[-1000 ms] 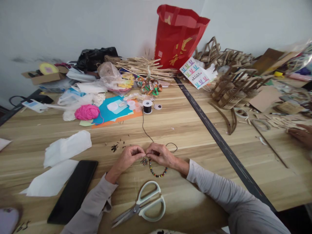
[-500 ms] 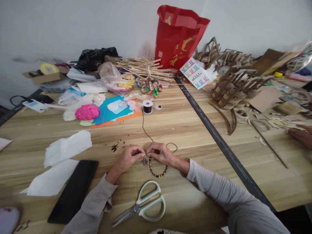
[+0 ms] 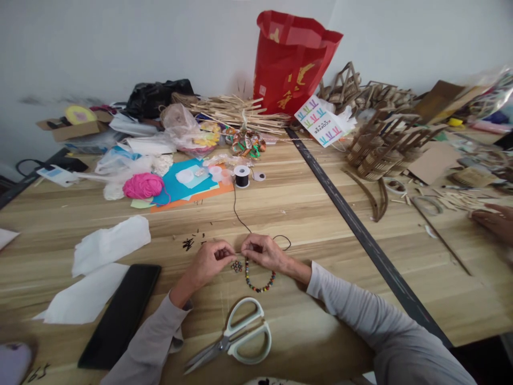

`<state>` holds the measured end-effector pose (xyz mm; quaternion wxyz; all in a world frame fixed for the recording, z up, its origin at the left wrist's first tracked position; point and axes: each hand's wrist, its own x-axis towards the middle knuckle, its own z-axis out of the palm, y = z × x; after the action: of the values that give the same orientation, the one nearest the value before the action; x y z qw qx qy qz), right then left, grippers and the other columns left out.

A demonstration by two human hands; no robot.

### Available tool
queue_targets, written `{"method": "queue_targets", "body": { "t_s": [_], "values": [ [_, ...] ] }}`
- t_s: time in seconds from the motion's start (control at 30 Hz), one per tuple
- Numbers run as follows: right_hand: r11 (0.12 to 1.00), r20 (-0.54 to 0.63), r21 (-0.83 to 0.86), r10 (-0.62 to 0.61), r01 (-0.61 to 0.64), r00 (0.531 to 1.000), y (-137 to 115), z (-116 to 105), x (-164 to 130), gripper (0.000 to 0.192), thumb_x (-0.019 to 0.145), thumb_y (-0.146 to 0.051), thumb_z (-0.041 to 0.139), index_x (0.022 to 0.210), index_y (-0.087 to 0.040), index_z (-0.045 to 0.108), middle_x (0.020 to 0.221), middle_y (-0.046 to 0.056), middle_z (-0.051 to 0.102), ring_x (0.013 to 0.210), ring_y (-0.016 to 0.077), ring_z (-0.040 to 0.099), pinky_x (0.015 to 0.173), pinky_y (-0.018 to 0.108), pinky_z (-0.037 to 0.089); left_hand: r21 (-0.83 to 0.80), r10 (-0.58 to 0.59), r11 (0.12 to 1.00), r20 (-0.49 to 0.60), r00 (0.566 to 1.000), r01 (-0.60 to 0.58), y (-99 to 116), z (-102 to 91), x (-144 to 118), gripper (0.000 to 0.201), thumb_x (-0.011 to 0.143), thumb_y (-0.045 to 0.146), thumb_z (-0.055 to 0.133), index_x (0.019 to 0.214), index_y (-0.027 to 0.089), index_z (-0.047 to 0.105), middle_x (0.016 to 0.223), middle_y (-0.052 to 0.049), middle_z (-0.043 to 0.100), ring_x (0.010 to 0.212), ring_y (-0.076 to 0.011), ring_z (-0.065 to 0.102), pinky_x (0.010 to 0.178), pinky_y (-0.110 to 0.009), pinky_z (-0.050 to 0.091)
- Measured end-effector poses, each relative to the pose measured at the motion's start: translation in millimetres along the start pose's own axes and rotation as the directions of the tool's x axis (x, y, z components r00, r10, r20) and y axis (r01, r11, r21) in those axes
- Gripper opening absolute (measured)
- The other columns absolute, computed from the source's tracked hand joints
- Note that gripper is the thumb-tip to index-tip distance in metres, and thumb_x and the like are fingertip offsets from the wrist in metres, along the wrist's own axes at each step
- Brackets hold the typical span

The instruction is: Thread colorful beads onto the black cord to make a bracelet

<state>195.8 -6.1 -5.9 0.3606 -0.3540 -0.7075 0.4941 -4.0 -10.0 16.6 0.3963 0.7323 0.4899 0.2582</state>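
A string of multicoloured beads (image 3: 260, 289) hangs in a loop from under my right hand (image 3: 265, 252), whose fingertips pinch the black cord. Opposite it, my left hand (image 3: 214, 258) also pinches the cord, and a short stretch of it shows between the two hands. Just below my left fingertips is a small flower-shaped cluster of beads (image 3: 236, 266). The black cord (image 3: 237, 212) runs from my hands back to a spool (image 3: 242, 176), and a loose loop curves out right of my right hand. White-handled scissors (image 3: 249, 331) lie nearer to me.
A black phone-like slab (image 3: 120, 315) and white paper pieces (image 3: 112, 243) lie at left. Small black scraps (image 3: 187, 244) are beyond my left hand. Farther back are pink yarn (image 3: 143, 185), a red bag (image 3: 292, 64) and woven baskets (image 3: 379, 155). Another person's hand (image 3: 495, 220) is at far right.
My left hand has drawn slightly left, away from my right hand, so the gap between their fingertips is wider. My right hand stays in nearly the same place.
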Motion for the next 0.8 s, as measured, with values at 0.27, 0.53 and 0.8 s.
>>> {"method": "queue_targets", "body": {
  "t_s": [0.27, 0.53, 0.8],
  "values": [
    [1.0, 0.0, 0.028, -0.008, 0.008, 1.0, 1.3, 0.1, -0.6, 0.009, 0.081, -0.02, 0.059, 0.077, -0.012, 0.06, 0.065, -0.001, 0.052, 0.057, 0.0086, 0.044, 0.055, 0.02, 0.037, 0.13, 0.042, 0.99, 0.128, 0.991, -0.059, 0.7, 0.0, -2.1, 0.007, 0.073, 0.015, 0.065, 0.067, 0.015, 0.07, 0.064, -0.001, 0.06, 0.06, -0.0135, 0.054, 0.058, -0.023, 0.04],
    [0.999, 0.0, 0.043, -0.009, 0.009, 1.0, 1.3, 0.7, 0.0, 0.011, 0.082, -0.022, 0.059, 0.076, -0.012, 0.059, 0.066, -0.001, 0.051, 0.058, 0.0084, 0.043, 0.054, 0.019, 0.038, 0.242, 0.048, 0.967, 0.132, 0.99, -0.08, 6.2, 2.1, -2.5, 0.007, 0.073, 0.014, 0.067, 0.068, 0.017, 0.07, 0.066, -0.002, 0.063, 0.063, -0.0151, 0.056, 0.062, -0.025, 0.04],
    [0.999, 0.008, 0.041, 0.006, -0.006, 1.0, -0.2, 0.3, 0.1, 0.012, 0.082, -0.023, 0.059, 0.076, -0.012, 0.059, 0.066, -0.001, 0.052, 0.057, 0.0086, 0.044, 0.053, 0.019, 0.037, 0.265, 0.057, 0.96, 0.111, 0.992, -0.085, 5.7, 4.7, -2.4, 0.007, 0.071, 0.013, 0.068, 0.065, 0.017, 0.069, 0.064, -0.001, 0.061, 0.061, -0.0149, 0.055, 0.06, -0.025, 0.039]
  ]
}}
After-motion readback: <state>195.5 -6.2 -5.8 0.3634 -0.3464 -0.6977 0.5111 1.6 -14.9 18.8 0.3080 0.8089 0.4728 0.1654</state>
